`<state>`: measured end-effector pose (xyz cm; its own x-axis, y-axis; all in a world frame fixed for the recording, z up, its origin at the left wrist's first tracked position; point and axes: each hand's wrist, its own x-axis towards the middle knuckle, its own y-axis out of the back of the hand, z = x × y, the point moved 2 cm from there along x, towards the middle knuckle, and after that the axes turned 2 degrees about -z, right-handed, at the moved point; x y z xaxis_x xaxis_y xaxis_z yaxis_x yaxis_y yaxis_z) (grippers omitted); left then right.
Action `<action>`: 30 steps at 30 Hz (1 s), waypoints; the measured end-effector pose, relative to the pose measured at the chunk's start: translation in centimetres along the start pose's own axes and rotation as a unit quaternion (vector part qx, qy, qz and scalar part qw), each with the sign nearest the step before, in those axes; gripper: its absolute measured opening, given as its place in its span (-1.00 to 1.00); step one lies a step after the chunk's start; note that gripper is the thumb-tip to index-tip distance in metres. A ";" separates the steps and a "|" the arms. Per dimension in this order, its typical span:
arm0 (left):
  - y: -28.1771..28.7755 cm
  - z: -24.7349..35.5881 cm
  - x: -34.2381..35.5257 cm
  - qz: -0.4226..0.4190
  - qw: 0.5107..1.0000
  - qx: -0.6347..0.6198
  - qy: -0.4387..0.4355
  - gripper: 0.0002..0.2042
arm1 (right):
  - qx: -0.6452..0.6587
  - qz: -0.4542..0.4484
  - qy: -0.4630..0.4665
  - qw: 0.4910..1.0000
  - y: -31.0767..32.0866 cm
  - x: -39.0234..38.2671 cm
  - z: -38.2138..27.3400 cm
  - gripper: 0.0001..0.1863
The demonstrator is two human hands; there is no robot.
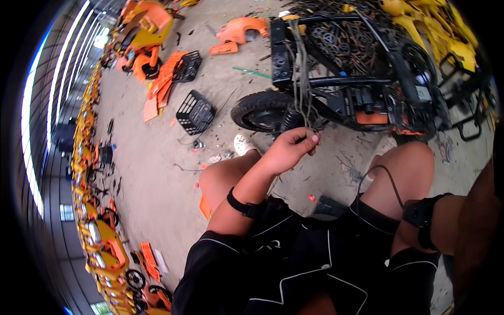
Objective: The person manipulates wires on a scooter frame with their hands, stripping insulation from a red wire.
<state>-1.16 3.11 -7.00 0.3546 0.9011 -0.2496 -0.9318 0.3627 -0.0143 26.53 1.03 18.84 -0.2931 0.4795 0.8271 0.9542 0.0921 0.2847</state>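
My left hand (294,149) is raised over the floor in front of me, thumb and fingers pinched at the lower end of a bundle of thin grey wires (302,79). The bundle hangs down along the black frame (346,82) of a stripped scooter lying before me. Close beyond the hand are the frame's spring shock absorber (290,119) and a black-tyred wheel (260,111). My right forearm comes in at the right with a black strap and small device (420,214) on it. A dark cable loops from there over my thigh. The right hand itself does not show.
Black plastic crates (195,113) stand on the concrete at left, near orange body panels (167,79). Dark scrap parts (336,39) and yellow panels (436,34) are heaped behind the frame. A row of yellow scooters (102,241) lines the left wall. Loose wire bits litter the floor.
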 end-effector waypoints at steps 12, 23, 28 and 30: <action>0.9 -0.5 -0.5 0.023 0.986 0.157 -0.047 -0.73 | -0.008 0.021 0.062 0.998 -4.0 1.2 -3.3 -0.51; 1.6 -0.9 -2.9 0.036 0.980 0.188 -0.050 -0.65 | 0.020 -0.008 -0.030 0.999 -7.7 5.6 -1.8 -0.46; 2.7 -2.0 1.1 0.029 0.953 0.281 -0.111 -0.65 | 0.023 -0.001 -0.068 0.997 -6.7 4.9 -1.6 -0.44; 2.0 0.3 -0.6 0.048 0.951 0.282 -0.119 -0.68 | 0.017 0.004 -0.054 0.998 -7.3 5.5 -2.3 -0.43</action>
<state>-3.25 3.41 -6.63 0.3396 0.9406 0.0042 -0.7952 0.2847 0.5354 17.80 0.97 22.42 -0.2798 0.5721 0.7710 0.9583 0.1173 0.2607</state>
